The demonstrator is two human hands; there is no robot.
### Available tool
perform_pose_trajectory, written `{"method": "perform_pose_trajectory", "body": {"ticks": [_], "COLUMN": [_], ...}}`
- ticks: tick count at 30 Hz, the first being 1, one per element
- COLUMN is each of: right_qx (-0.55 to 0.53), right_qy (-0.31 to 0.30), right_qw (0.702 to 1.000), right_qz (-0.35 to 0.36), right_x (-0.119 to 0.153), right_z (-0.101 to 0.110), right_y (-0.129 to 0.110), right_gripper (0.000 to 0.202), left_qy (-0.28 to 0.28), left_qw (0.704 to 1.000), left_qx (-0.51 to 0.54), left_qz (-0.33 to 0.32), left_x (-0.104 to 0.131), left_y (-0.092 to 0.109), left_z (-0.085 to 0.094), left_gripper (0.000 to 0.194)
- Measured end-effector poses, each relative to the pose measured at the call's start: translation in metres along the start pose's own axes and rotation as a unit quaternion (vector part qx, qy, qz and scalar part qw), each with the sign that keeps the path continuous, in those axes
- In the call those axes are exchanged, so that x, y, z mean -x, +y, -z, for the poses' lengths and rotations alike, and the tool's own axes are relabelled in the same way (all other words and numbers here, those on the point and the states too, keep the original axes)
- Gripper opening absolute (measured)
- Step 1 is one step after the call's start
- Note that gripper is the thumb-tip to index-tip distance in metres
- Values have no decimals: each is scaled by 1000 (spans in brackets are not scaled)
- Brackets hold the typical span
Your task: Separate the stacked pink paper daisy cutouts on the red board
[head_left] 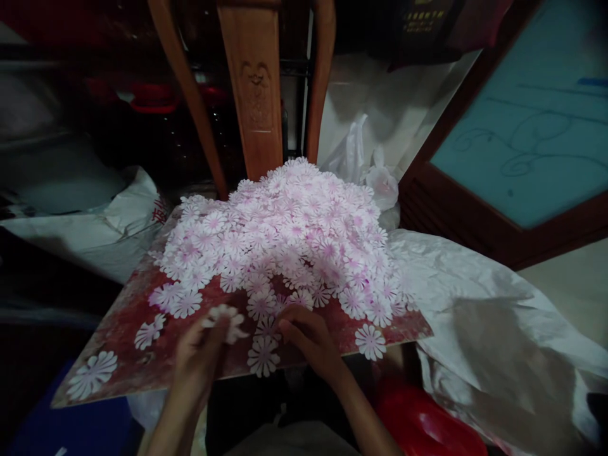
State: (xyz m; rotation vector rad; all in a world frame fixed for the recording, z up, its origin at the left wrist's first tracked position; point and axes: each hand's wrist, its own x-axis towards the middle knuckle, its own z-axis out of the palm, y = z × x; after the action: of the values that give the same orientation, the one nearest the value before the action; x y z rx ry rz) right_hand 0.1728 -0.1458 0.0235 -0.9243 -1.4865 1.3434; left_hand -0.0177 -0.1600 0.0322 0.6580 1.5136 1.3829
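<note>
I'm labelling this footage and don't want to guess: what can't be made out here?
All in the head view:
- Flower piece in the left hand: blurred and partly behind the thumb; one layer or several, unclear.
- Right hand: its own curl hides whether it pinches anything.
- Board: partly covered by the flower pile.
- Yellow lettering: too small and dim.

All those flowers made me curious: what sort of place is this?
Possibly a room in a home, though I can't be sure: a carved wooden chair back rises behind a board heaped with flower shapes, with a white sack alongside.
</note>
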Motion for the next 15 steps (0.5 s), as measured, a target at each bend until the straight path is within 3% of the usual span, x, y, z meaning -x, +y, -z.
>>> {"method": "perform_pose_trajectory", "body": {"ticks": [3,7,11,15], "right_qx": [65,62,23,39], "right_qy": [-28,-89,-18,10], "right_qw": [997,993,997,997], "right_qz": [12,-47,-70,-64], "right_x": [1,4,1,-1], "right_z": [-5,-6,-3,-5], "right_y": [-1,4,4,2], "right_gripper": [28,40,35,25], "left_qy": [-14,-37,-66,-115], "left_qw": [999,998,996,985], "left_qx": [22,22,-41,-128], "left_qz": [32,40,46,-24], "left_x": [-4,-7,-7,-5], "left_y": [-10,-17,-18,-17], "left_z": [-2,-9,-16,-21], "left_gripper": [51,52,48,37]}}
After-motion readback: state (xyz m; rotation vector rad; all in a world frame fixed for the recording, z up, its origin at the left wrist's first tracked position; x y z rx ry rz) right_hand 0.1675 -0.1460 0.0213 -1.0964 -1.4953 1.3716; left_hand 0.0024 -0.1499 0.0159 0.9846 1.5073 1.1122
